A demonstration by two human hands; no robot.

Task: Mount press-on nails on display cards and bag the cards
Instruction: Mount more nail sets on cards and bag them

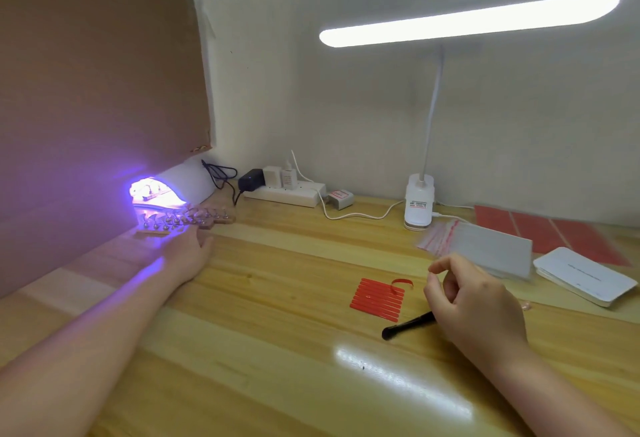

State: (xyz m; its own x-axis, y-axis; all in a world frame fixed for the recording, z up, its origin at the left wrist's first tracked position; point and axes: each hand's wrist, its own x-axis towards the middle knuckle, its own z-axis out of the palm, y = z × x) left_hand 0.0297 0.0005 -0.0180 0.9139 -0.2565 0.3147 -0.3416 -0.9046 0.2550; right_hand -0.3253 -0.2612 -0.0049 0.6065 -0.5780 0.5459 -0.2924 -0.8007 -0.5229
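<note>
The white cards [585, 279] carry print too small to read; the left hand [188, 253] grips a nail strip [183, 220]; the right hand [474, 301] hangs loose, holding nothing.

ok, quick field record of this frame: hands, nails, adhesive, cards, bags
left hand: reaching to the nail holders by the lit UV lamp
right hand: fingers loosely curled, holding nothing
adhesive strips: red sheet, one strip curled up
pen: partly under right hand
cards: white stack, far right
bags: by desk lamp base
</note>
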